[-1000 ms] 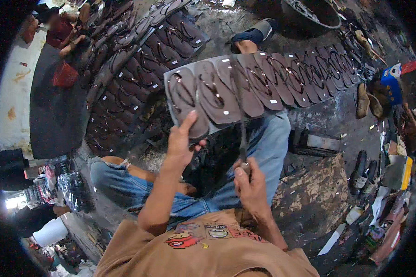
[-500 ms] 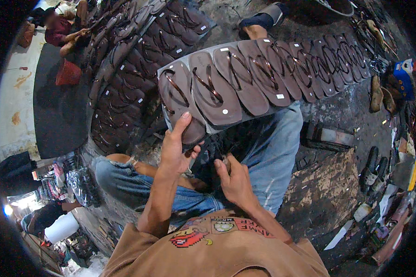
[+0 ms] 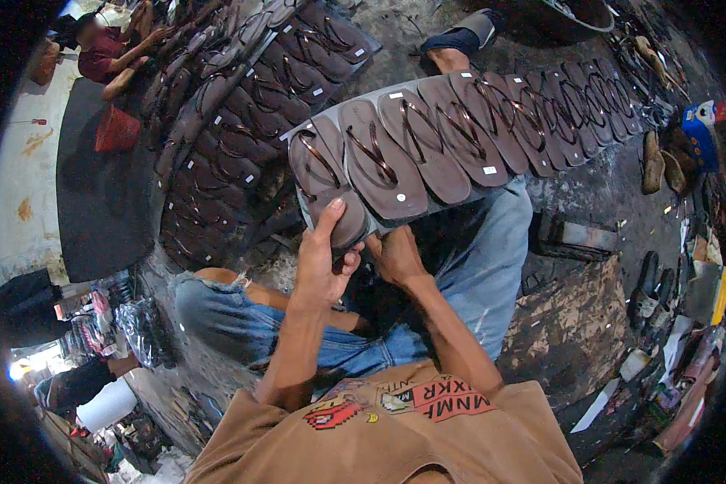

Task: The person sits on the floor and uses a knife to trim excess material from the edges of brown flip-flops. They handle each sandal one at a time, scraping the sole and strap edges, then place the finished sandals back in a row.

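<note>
A long grey sheet (image 3: 421, 211) carries a row of brown flip-flops with glossy dark straps, slanting from my lap up to the far right. My left hand (image 3: 324, 262) is closed on the near-left end of it, thumb pressed on the heel of the end flip-flop (image 3: 318, 164) and fingers curled below. Beside it, my right hand (image 3: 399, 256) reaches under the sheet's near edge, below the second flip-flop (image 3: 385, 165). Its fingers are hidden there, so whatever they touch cannot be seen.
Behind on the left lie more rows of brown flip-flops (image 3: 286, 77). A person (image 3: 109, 56) sits at the far left near a red container (image 3: 117, 127). To the right are a dark metal block (image 3: 577, 236), a worn board (image 3: 573, 323) and a pair of dark sandals (image 3: 652, 292).
My right hand has moved up from over my lap to beneath the sheet's edge. The sheet's near end has shifted slightly right and down, with my left hand still gripping it.
</note>
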Motion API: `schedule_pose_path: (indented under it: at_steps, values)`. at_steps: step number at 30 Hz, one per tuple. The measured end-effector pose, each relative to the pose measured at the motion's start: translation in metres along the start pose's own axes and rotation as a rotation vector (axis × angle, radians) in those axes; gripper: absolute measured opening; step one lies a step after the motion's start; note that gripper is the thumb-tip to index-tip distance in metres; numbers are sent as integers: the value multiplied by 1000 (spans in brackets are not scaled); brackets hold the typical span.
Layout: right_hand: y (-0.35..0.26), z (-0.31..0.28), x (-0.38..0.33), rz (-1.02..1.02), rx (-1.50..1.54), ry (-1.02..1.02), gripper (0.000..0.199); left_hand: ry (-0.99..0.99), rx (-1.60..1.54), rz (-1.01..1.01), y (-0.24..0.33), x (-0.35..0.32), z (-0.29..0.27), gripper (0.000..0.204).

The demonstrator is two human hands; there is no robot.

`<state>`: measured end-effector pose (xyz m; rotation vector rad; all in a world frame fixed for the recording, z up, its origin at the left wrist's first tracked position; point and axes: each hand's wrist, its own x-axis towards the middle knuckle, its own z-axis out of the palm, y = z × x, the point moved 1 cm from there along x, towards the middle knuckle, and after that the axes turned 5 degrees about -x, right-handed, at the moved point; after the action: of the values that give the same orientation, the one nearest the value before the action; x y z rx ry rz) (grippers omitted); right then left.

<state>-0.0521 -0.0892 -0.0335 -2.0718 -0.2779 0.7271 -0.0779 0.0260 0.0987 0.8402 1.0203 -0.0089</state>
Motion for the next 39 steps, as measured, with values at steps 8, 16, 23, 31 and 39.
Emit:
schedule_pose_path:
  at_steps: [8, 16, 23, 31, 39]
  values:
    - [30, 59, 50, -576, -271, 594, 52, -33, -89, 6, -2, 2, -4, 29]
    - [42, 73, 64, -575, -243, 713, 47, -29, -27, 43, -1, 2, 0, 29]
    - [36, 67, 71, -565, -219, 682, 45, -50, -38, 84, -5, 0, -1, 33]
    - [22, 33, 111, -439, -126, 347, 47, 18, 41, 38, 2, 0, -5, 41]
    - [-80, 64, 106, 47, 748, -96, 54, 1, 182, 232, 4, -121, -44, 46]
